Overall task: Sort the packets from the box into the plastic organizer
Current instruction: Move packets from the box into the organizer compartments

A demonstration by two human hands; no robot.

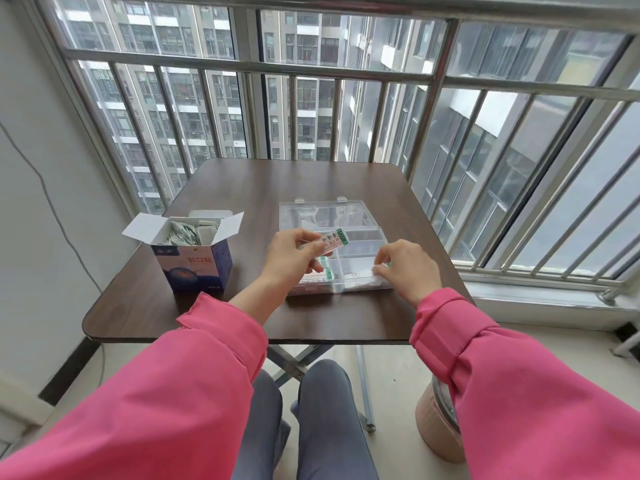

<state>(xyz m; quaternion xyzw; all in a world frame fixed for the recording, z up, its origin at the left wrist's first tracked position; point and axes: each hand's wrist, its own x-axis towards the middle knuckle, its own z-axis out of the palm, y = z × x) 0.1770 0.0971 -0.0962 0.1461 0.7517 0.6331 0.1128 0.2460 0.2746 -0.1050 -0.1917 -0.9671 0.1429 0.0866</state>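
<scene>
a grey cable (52,202) runs down the wall at the far left. on the dark brown worktop (242,188), toward its left side, stands the box (192,268), blue and white, flaps folded open, with many packets (181,234) crammed inside it. right of the box, well apart from it, lies the clear organizer (346,258), its lid (325,213) thrown back flat on the far side and its tray split into compartments by clear walls.

the left hand (291,259) hovers over the left part of the organizer; its fingers (320,249) are curled and pinch one packet (330,241), white with a green end, held tilted just above the tray. under that hand, in the near left compartments, more white-and-green packets (325,273) already lie flat. the middle and far right compartments look bare or hold something pale that is too faint to tell.

the right hand (407,268) sits at the near right corner of the organizer, fingers (381,271) bent down into the corner compartment, touching something white there; whether they grip it cannot be told.

pink sleeves (173,393) cover both arms, grey trousers (311,427) show below the worktop edge, and a pinkish bin (436,427) stands on the floor at the right. behind everything, metal railings (259,67) front the window.
</scene>
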